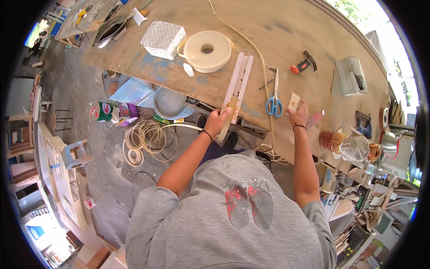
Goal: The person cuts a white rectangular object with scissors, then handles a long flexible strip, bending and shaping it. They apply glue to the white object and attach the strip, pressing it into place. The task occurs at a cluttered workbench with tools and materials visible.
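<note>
My left hand [217, 122] is closed on a narrow tan strip [233, 105] that bends down past the table's near edge. Brown smears mark the strip. Beyond it, two pale narrow boards [239, 74] lie side by side, pointing away from me. A small cream-coloured flat spreader [293, 101] with a brown stain is pinched in my right hand [298, 115], just over the tabletop. Between my hands lie blue-handled scissors [274, 106], blades pointing away. A pale cord [256, 49] runs along the table beside them.
A large roll of cream edging [207, 47], a white bottle [188, 70] and a patterned box [164, 39] sit far left. A hammer [305, 63] and another patterned box [350, 76] lie right, above an amber-filled plastic jug [333, 141]. Coiled strip [145, 136] covers floor at left.
</note>
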`<state>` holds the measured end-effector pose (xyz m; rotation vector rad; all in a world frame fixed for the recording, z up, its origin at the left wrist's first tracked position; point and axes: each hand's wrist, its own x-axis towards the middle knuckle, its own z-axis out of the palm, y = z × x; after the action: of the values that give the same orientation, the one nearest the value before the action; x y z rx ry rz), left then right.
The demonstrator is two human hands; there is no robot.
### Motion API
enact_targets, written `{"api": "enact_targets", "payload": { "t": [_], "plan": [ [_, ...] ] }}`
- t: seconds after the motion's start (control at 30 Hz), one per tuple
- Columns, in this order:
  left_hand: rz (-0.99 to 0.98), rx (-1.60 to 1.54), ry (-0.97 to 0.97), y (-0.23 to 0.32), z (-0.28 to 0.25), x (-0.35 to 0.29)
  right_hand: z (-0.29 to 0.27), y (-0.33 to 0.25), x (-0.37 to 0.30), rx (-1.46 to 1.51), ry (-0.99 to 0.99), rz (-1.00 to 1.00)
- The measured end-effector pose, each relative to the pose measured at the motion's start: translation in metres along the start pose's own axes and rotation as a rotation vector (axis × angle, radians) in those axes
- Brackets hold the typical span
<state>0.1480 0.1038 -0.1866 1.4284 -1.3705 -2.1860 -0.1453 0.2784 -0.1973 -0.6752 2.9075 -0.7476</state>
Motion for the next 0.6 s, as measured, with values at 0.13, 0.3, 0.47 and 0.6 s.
{"api": "enact_targets", "payload": {
  "t": [0.13,0.3,0.47,0.6],
  "plan": [
    [0.145,0.143,0.054,-0.015,-0.004,0.007,0.003,0.018,0.018,0.23,-0.203,0.106],
    [0.184,0.206,0.124,-0.013,-0.004,0.003,-0.023,-0.113,-0.037,0.279,-0.231,-0.503],
    [0.225,0.194,0.156,-0.006,-0.007,-0.001,-0.011,-0.171,-0.055,0.091,-0.324,-0.927],
    [0.257,0.317,0.275,-0.001,-0.015,-0.002,-0.006,-0.178,-0.052,0.017,-0.377,-1.007]
  ]
}}
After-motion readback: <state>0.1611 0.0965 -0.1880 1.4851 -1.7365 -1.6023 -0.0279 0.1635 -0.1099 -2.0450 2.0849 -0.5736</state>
